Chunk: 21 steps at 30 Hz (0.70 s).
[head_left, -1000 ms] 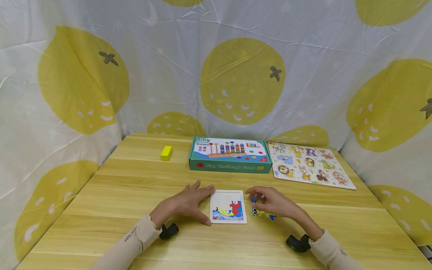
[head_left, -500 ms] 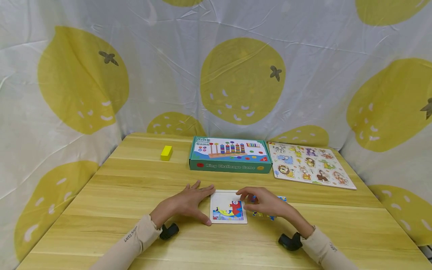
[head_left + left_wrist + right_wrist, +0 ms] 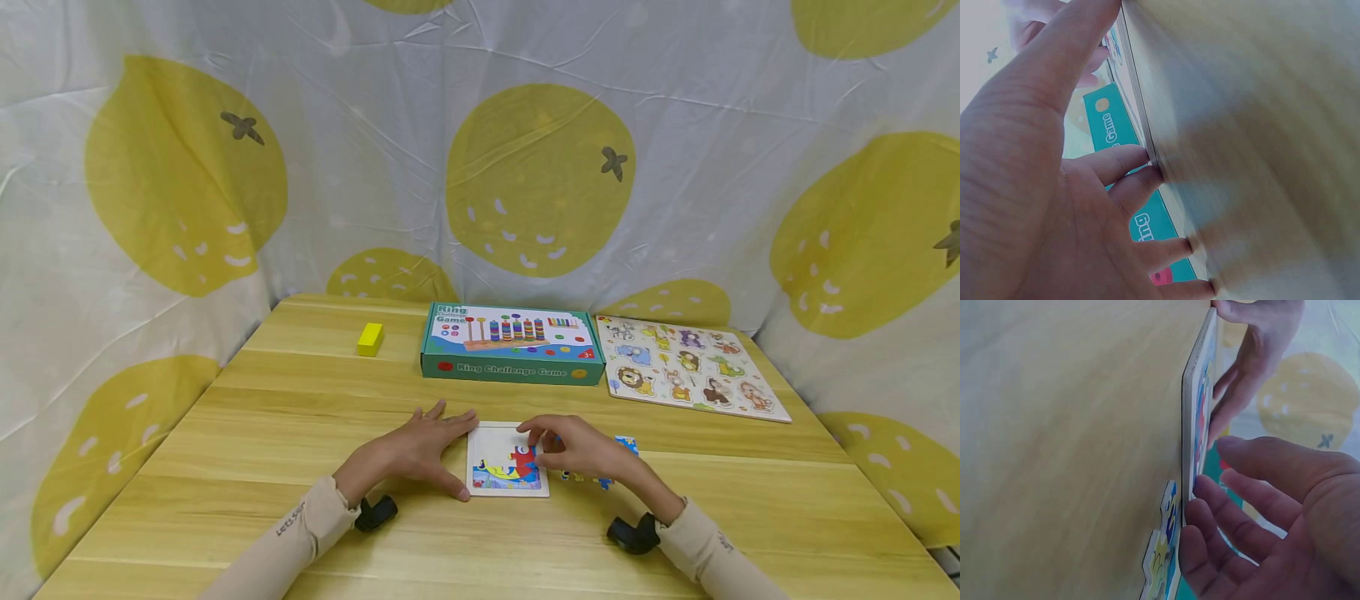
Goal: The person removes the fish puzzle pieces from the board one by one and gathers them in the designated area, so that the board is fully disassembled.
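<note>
Right hand [image 3: 583,448] has moved left, from loose pieces [image 3: 627,445] to the puzzle [image 3: 493,438] at lower centre; its grip I cannot tell. Left hand [image 3: 411,451] stays spread.

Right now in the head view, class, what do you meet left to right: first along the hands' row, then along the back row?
Hands' row: left hand, puzzle tray, right hand. Back row: yellow block, green game box, animal puzzle board.

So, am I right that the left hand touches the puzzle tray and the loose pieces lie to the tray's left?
Not quite: in the head view, the loose pieces lie right of the puzzle tray; the left hand touches it.
</note>
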Tool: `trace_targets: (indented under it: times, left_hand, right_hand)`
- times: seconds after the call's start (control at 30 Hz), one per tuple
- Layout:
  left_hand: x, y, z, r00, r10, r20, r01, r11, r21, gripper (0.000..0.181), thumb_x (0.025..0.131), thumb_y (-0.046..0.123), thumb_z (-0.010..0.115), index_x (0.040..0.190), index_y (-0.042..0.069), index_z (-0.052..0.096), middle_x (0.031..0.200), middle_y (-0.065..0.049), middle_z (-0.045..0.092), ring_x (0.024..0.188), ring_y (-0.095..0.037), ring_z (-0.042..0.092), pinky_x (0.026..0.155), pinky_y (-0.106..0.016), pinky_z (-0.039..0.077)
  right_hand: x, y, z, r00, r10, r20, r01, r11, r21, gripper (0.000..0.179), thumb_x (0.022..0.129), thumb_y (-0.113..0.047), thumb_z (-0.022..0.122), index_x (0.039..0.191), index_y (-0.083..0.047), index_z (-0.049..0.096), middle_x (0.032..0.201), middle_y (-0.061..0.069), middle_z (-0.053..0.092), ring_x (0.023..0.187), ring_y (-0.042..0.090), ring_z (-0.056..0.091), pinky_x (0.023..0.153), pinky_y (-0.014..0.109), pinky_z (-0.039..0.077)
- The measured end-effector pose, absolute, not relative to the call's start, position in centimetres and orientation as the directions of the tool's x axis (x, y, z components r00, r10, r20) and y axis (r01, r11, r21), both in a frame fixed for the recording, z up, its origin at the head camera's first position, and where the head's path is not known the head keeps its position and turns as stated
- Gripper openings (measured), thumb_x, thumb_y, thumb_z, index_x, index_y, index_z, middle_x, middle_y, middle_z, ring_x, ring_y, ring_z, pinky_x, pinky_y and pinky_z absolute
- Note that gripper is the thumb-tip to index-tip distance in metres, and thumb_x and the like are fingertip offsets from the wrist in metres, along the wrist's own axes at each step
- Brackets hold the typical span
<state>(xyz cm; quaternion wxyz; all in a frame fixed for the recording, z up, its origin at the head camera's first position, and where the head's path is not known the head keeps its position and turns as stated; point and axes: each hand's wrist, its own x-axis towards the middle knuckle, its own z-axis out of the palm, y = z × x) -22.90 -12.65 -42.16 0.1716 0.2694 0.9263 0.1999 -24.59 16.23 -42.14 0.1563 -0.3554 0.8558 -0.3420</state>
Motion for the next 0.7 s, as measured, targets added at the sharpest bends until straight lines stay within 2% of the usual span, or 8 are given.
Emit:
trace_targets:
  times: [0.23,0.5,0.7]
  left_hand:
    - [-22.86,-12.65,-42.09,-0.793,0.572,-0.209,0.435,0.772,0.463,0.103,0.069,0.062,0.076,0.151,0.02,0.031,0.158,0.003,0.025,0.146,-0.041,0.004,0.112,-0.064,0.003]
    - [-22.84,-12.71,-42.12,-0.79,0.579,-0.203,0.441,0.766,0.467,0.103,0.069,0.061,0.076,0.151,0.02,0.031,0.158,0.003,0.025,0.145,-0.042,0.004,0.112,-0.064,0.003]
    - [-22.82,-12.75,-42.08,-0.789,0.581,-0.202,0.443,0.765,0.468,0.103,0.069,0.062,0.076,0.151,0.02,0.031,0.158,0.003,0.025,0.145,-0.041,0.004,0.113,-0.064,0.003]
  right_hand:
    - [-24.82,15.94,-42.48,-0.701,-0.713,-0.014,-0.522,0.527,-0.671,0.037,0.089,-0.01,0.068,0.125,-0.005,0.061,0.101,0.001,0.06,0.074,0.011,0.051,0.065,0.021,0.046]
    - [-24.76,15.56,-42.54,-0.706,-0.708,-0.023,-0.539,0.558,-0.631,0.029,0.086,-0.011,0.071,0.114,-0.011,0.069,0.092,-0.001,0.055,0.073,0.012,0.047,0.061,0.019,0.039]
    - [-24.62,15.44,-42.57,-0.708,-0.706,-0.021,-0.543,0.564,-0.622,0.026,0.085,-0.01,0.072,0.111,-0.013,0.069,0.092,-0.002,0.054,0.074,0.012,0.046,0.063,0.02,0.04]
